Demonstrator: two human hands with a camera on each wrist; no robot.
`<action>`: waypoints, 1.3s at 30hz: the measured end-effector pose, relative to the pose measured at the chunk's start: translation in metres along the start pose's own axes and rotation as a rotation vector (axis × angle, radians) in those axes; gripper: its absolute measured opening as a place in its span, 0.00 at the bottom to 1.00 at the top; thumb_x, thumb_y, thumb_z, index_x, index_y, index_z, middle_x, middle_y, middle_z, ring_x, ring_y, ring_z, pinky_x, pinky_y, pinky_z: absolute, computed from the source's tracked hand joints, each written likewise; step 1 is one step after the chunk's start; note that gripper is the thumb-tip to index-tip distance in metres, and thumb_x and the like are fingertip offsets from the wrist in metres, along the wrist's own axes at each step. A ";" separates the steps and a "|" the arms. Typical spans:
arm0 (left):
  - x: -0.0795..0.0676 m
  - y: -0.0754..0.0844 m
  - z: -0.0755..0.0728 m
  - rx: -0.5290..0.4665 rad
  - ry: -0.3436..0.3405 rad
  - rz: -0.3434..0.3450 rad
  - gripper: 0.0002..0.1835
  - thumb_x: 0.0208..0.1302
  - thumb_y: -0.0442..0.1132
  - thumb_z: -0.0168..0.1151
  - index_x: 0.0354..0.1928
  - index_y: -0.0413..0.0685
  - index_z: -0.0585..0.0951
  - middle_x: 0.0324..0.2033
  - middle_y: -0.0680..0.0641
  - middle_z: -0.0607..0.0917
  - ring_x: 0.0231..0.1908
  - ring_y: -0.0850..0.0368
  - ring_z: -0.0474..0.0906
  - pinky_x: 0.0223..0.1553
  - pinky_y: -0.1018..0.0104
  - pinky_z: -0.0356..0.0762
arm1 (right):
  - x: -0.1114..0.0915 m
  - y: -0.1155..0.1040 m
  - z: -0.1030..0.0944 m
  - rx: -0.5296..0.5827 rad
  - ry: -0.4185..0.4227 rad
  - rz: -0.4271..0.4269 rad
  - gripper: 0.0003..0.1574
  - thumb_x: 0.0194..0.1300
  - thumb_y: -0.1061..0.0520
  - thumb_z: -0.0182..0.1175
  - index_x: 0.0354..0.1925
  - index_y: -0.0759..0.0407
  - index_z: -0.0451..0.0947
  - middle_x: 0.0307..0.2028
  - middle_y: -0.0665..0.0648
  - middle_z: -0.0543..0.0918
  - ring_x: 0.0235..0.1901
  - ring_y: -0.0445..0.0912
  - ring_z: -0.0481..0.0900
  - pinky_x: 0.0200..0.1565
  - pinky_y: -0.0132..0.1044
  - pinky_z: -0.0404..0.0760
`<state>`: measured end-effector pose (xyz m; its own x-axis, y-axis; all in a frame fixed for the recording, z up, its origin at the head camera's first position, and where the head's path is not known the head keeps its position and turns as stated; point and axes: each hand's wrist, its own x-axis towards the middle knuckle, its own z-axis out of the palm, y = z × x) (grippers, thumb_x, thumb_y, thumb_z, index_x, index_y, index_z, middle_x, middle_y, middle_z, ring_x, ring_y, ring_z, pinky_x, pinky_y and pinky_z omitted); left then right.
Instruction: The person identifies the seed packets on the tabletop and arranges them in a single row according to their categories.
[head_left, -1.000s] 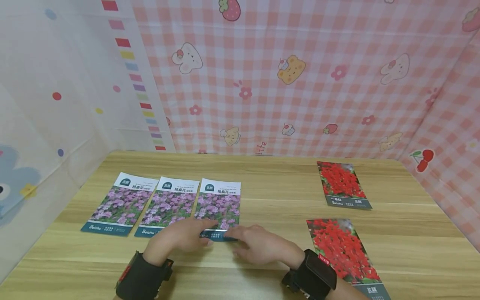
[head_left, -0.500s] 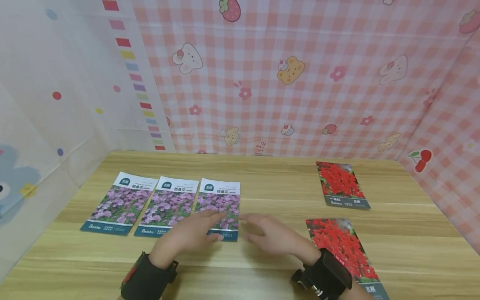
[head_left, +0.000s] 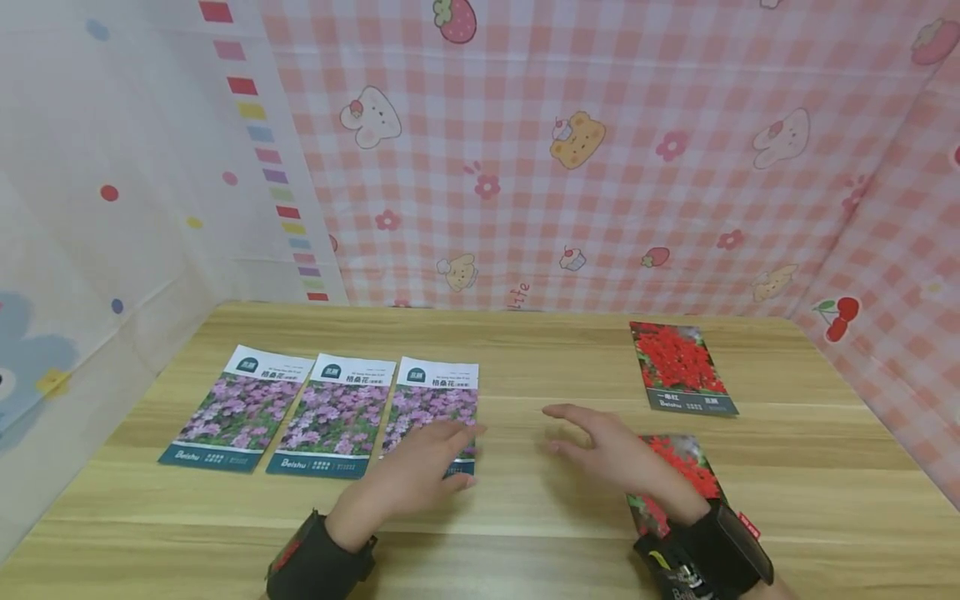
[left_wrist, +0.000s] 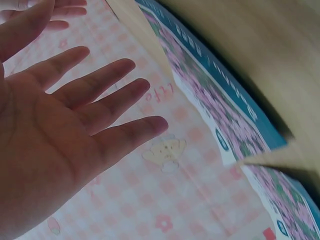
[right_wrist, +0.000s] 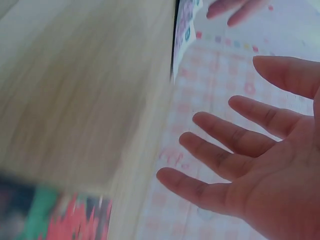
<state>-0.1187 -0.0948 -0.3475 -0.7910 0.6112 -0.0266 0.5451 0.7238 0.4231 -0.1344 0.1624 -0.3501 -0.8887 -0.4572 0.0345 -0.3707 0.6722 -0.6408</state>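
Observation:
Three seed packets with purple flowers lie in a row on the left of the table: a left packet (head_left: 238, 408), a middle packet (head_left: 332, 417) and a right packet (head_left: 432, 400). Over the lower part of the right one is my left hand (head_left: 420, 467), its fingers spread and holding nothing; the left wrist view shows the bare palm (left_wrist: 45, 135). My right hand (head_left: 611, 450) hovers, fingers extended, beside the nearer red-flower packet (head_left: 686, 458), which my forearm and wrist strap partly cover. Farther back lies another red-flower packet (head_left: 681, 367).
The wooden table (head_left: 540, 533) has a pink checked cloth (head_left: 487, 208) hanging behind it. White cloth (head_left: 150, 167) with coloured dots hangs on the left, and more checked cloth (head_left: 915, 333) on the right. Black straps with cameras circle both wrists.
Both hands have come off the right purple-flower packet's lower edge. My right hand has moved right toward the nearer red-flower packet; my left has shifted slightly right. The packets look unmoved.

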 end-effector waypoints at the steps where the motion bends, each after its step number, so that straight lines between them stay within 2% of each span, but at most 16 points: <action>1: 0.001 0.002 0.001 -0.005 0.001 0.005 0.31 0.61 0.44 0.59 0.65 0.43 0.64 0.59 0.36 0.68 0.61 0.37 0.60 0.60 0.43 0.57 | -0.003 0.003 -0.004 0.003 0.008 0.013 0.27 0.64 0.54 0.57 0.59 0.63 0.68 0.58 0.63 0.71 0.58 0.59 0.66 0.55 0.54 0.68; 6: 0.005 0.010 0.006 -0.017 -0.014 0.017 0.30 0.63 0.45 0.58 0.65 0.44 0.64 0.60 0.37 0.67 0.62 0.39 0.59 0.62 0.45 0.54 | -0.016 0.020 -0.021 0.028 0.030 0.073 0.29 0.65 0.53 0.56 0.60 0.65 0.66 0.59 0.65 0.69 0.58 0.62 0.64 0.50 0.54 0.72; 13: 0.013 0.024 0.014 -0.001 -0.017 0.047 0.30 0.62 0.46 0.58 0.64 0.45 0.65 0.59 0.40 0.70 0.60 0.43 0.62 0.61 0.48 0.57 | -0.032 0.045 -0.040 0.067 0.081 0.097 0.30 0.65 0.56 0.55 0.59 0.71 0.64 0.57 0.70 0.69 0.56 0.66 0.64 0.46 0.54 0.75; 17: 0.018 0.031 0.018 -0.012 -0.025 0.056 0.30 0.62 0.47 0.58 0.65 0.48 0.65 0.59 0.43 0.70 0.60 0.47 0.63 0.60 0.52 0.60 | -0.039 0.057 -0.050 0.036 0.106 0.157 0.30 0.65 0.55 0.56 0.59 0.72 0.64 0.56 0.71 0.69 0.55 0.68 0.64 0.47 0.56 0.74; 22: 0.025 0.043 0.021 -0.075 -0.040 0.076 0.29 0.62 0.48 0.57 0.65 0.50 0.65 0.60 0.47 0.70 0.60 0.51 0.63 0.60 0.57 0.61 | -0.046 0.069 -0.061 0.008 0.111 0.233 0.32 0.64 0.53 0.57 0.59 0.72 0.64 0.54 0.75 0.69 0.53 0.71 0.64 0.44 0.58 0.74; 28: 0.033 0.057 0.023 -0.197 -0.079 0.151 0.29 0.64 0.48 0.55 0.66 0.49 0.64 0.62 0.50 0.68 0.62 0.54 0.61 0.62 0.60 0.59 | -0.050 0.082 -0.071 -0.004 0.058 0.337 0.37 0.62 0.53 0.58 0.59 0.78 0.59 0.50 0.80 0.68 0.47 0.69 0.70 0.36 0.50 0.78; 32: 0.037 0.063 0.025 -0.314 -0.129 0.181 0.29 0.66 0.49 0.53 0.66 0.50 0.62 0.61 0.50 0.69 0.61 0.56 0.62 0.61 0.62 0.61 | -0.049 0.087 -0.072 -0.042 0.036 0.409 0.41 0.60 0.52 0.60 0.59 0.79 0.57 0.48 0.80 0.68 0.45 0.68 0.71 0.36 0.50 0.77; 37: 0.041 0.066 0.029 -0.496 -0.169 0.134 0.29 0.65 0.48 0.54 0.66 0.52 0.63 0.58 0.48 0.72 0.59 0.59 0.66 0.57 0.63 0.65 | -0.047 0.093 -0.072 -0.084 0.010 0.487 0.47 0.54 0.51 0.65 0.59 0.80 0.55 0.43 0.77 0.72 0.40 0.62 0.74 0.34 0.50 0.77; 39: 0.043 0.067 0.031 -0.580 -0.177 0.109 0.28 0.65 0.48 0.55 0.65 0.51 0.63 0.57 0.48 0.73 0.57 0.59 0.67 0.56 0.65 0.67 | -0.046 0.094 -0.072 -0.104 0.000 0.496 0.51 0.51 0.51 0.67 0.58 0.82 0.55 0.44 0.78 0.72 0.41 0.64 0.73 0.36 0.52 0.76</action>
<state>-0.1075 -0.0106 -0.3487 -0.6543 0.7515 -0.0845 0.3409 0.3929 0.8540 -0.1479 0.2885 -0.3569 -0.9646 -0.0684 -0.2547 0.0709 0.8631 -0.5001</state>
